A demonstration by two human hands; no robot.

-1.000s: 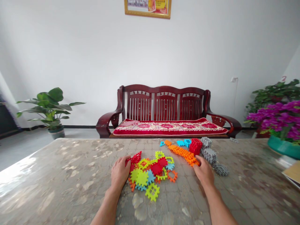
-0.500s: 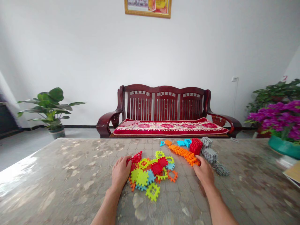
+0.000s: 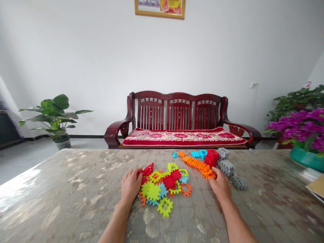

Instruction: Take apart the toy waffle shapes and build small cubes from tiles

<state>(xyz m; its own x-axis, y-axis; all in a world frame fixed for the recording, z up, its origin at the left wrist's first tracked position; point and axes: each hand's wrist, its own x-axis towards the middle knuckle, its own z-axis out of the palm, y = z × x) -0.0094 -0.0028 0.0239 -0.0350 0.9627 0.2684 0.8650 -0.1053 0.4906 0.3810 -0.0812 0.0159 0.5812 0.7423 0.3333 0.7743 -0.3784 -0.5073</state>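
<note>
The person's left hand (image 3: 130, 185) lies palm-down with its fingers loosely apart. The tips rest on a red tile (image 3: 147, 169) at the 9 o'clock edge of the pile of plastic tiles (image 3: 164, 190), mid table (image 3: 63, 189). The right hand (image 3: 221, 185) curls onto the near end of the orange row (image 3: 198, 165), which runs off toward 11 o'clock. Pinching or just touching, can't tell. The tiles look light, stiff and toothy, so edges are probably the spot to grab. The row would likely snap apart unless it's supported along its length.

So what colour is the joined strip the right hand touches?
Orange: the strip at the right hand; head view.
</note>
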